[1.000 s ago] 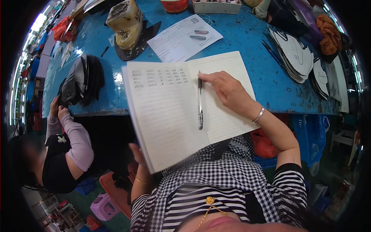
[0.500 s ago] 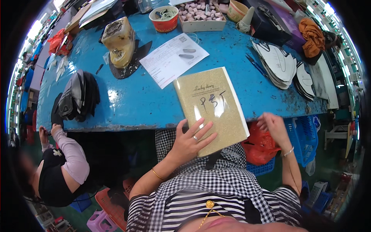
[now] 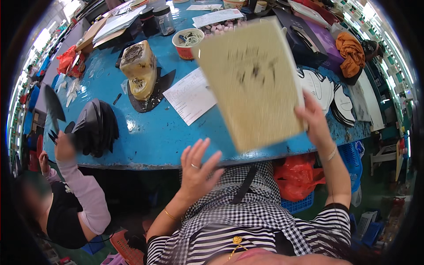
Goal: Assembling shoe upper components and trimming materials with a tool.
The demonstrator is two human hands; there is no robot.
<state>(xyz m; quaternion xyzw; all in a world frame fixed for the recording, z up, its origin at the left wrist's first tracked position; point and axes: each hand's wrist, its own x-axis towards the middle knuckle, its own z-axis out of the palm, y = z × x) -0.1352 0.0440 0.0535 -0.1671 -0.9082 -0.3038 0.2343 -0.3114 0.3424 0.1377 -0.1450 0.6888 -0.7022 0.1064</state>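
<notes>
A gold-covered notebook [image 3: 254, 88], blurred by motion, is raised above the blue table with its cover facing up. My right hand [image 3: 314, 118] grips its right edge near the lower corner. Apart from the notebook, my left hand [image 3: 198, 170] hovers by the table's front edge, fingers spread and holding nothing. Partly under the notebook lies a white printed sheet [image 3: 187, 99]. White paper patterns [image 3: 314, 86] rest to the right, partly hidden behind the notebook.
A yellowish block [image 3: 139, 64] stands on dark sheet material at the left. A stack of black pieces [image 3: 98, 128] sits beside a co-worker's hand [image 3: 66, 148]. Behind are a bowl of bands [image 3: 185, 51] and jars [image 3: 164, 22]. A red plastic bag [image 3: 298, 176] hangs below the right edge.
My right hand has taken hold of the notebook and lifted it up and away from me. The left hand has let go. The co-worker has raised a dark piece.
</notes>
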